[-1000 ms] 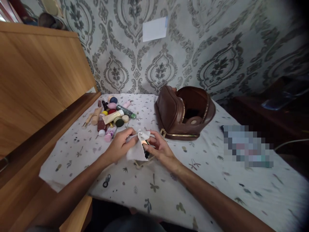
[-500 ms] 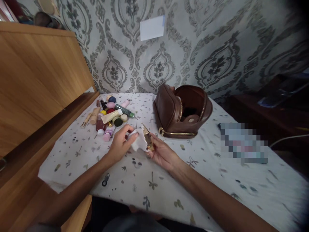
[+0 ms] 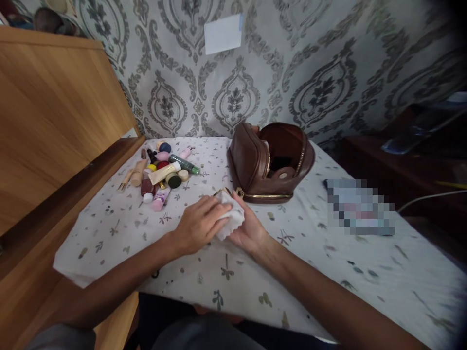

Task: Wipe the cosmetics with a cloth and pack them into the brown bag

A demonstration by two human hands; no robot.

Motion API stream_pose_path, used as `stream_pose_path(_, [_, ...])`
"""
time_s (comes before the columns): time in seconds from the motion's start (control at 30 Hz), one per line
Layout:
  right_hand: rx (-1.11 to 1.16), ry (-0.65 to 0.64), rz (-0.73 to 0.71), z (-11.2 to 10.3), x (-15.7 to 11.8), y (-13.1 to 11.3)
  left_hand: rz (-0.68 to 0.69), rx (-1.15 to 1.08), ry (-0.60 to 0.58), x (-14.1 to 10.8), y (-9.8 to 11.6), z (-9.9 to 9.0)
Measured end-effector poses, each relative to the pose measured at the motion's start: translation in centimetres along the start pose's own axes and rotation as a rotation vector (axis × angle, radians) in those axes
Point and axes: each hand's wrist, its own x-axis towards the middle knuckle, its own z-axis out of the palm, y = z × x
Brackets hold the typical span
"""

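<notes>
- Pressing cloth (image 3: pixel 233 219) in left hand (image 3: pixel 200 222) against gold case (image 3: pixel 223 190) in right hand (image 3: pixel 252 231); hands together, near open bag (image 3: pixel 248 163).
- Apparently mid-wipe; cannot tell how much done or left, with case mostly hidden.
- See cosmetics (image 3: pixel 164 173) piled outside bag.

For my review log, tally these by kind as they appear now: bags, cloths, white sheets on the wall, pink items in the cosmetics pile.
Brown leather zip bag: 1
White scallop-edged cloth: 1
White rectangular sheet: 1
Pink items: 3 (rounded pink piece, pink tube with purple marks, slim pink item)
Total: 6
</notes>
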Motion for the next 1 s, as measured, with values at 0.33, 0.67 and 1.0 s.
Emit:
stream_pose_path(0.33, [0.069, 0.064, -0.096, -0.4, 0.2, -0.8, -0.312, -0.156, 0.098, -1.4, -3.3, -1.2])
stream_pose_path(0.67, [0.006, 0.184, -0.233, -0.7, 1.2, -0.2, -0.882, -0.961, 0.130, -0.9, -3.2, 0.7])
stream_pose_path(1.0, [-0.213, 0.157, -0.086, -0.8, 0.9, 0.5, -0.704, -0.992, 0.038, -0.5, -3.1, -0.3])
